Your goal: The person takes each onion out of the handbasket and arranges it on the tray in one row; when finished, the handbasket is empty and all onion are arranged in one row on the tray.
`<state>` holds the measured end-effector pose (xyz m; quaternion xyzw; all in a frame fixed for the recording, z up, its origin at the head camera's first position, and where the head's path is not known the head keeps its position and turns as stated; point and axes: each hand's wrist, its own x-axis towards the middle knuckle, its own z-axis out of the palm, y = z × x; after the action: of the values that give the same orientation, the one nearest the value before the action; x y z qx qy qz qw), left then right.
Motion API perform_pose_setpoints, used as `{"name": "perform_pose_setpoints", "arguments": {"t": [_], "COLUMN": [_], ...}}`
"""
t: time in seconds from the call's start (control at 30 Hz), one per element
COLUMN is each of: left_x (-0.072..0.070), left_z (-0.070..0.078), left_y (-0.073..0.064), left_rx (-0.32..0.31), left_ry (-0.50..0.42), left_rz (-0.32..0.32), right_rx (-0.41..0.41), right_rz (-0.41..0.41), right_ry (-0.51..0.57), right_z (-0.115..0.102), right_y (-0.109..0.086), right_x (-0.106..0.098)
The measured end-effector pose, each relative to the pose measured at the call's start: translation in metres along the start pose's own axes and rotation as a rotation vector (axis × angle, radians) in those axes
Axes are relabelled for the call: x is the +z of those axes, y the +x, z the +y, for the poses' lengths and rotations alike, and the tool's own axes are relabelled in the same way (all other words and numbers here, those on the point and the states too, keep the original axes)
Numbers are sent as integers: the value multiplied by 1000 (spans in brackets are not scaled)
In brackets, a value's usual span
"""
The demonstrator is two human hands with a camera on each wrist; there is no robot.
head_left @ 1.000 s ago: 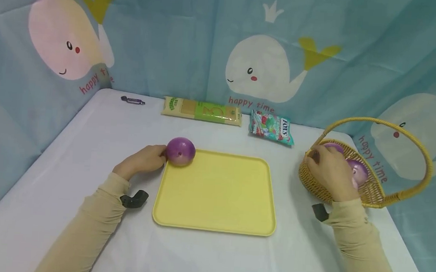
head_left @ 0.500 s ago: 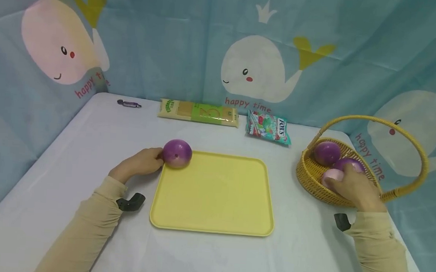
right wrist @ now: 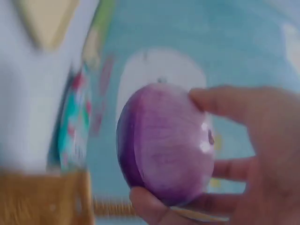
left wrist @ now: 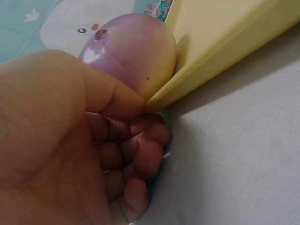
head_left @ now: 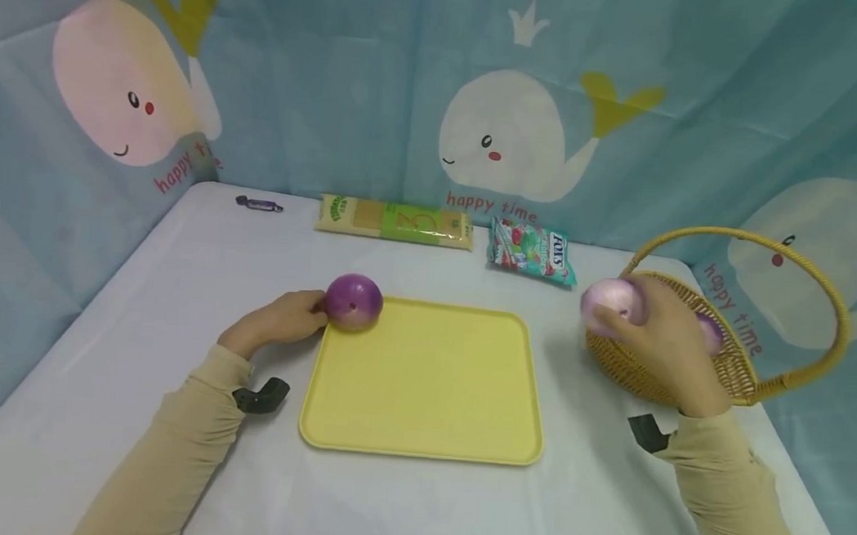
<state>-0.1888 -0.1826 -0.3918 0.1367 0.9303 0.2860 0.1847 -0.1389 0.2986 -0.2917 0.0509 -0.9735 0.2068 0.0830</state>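
Observation:
My left hand pinches the left rim of a yellow tray, with the thumb above and curled fingers below in the left wrist view. Right by the thumb, a red onion sits in the tray's far left corner. My right hand grips another red onion, pale with purple streaks, above the left rim of a wicker basket. The right wrist view shows thumb and fingers around this onion. One more onion shows partly inside the basket; my right hand hides much of the basket's inside.
At the back of the white table lie a small purple-wrapped candy, a long noodle packet and a teal candy bag. The basket's tall handle arches up at the right. A blue whale-print curtain hangs behind.
My right hand reached into the basket, took hold of the pale onion, and brought it up and left over the basket's rim. The left hand stays at the tray's edge.

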Motion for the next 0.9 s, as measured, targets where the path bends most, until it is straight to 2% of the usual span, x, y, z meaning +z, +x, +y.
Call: {"name": "perform_pose_setpoints", "arguments": {"t": [0.1, 0.23, 0.43, 0.57, 0.73, 0.9], "left_x": [1, 4, 4, 1, -3, -2], "left_z": [-1, -4, -4, 0, 6, 6], "left_y": [0, 0, 1, 0, -2, -2], "left_rx": [-10, -10, 1, 1, 1, 2], "left_ry": [-11, -17, -5, 0, 6, 6], "left_rz": [-5, -4, 9, 6, 8, 10], "right_rx": [-68, -140, -251, -302, -326, -345], "right_rz": [-68, -150, -255, -267, -307, -374], "right_ry": [25, 31, 53, 37, 30, 123], "right_z": [-23, -47, -77, -90, -99, -106], "right_y": [16, 37, 51, 54, 62, 66], "right_x": [18, 51, 93, 106, 112, 118]}}
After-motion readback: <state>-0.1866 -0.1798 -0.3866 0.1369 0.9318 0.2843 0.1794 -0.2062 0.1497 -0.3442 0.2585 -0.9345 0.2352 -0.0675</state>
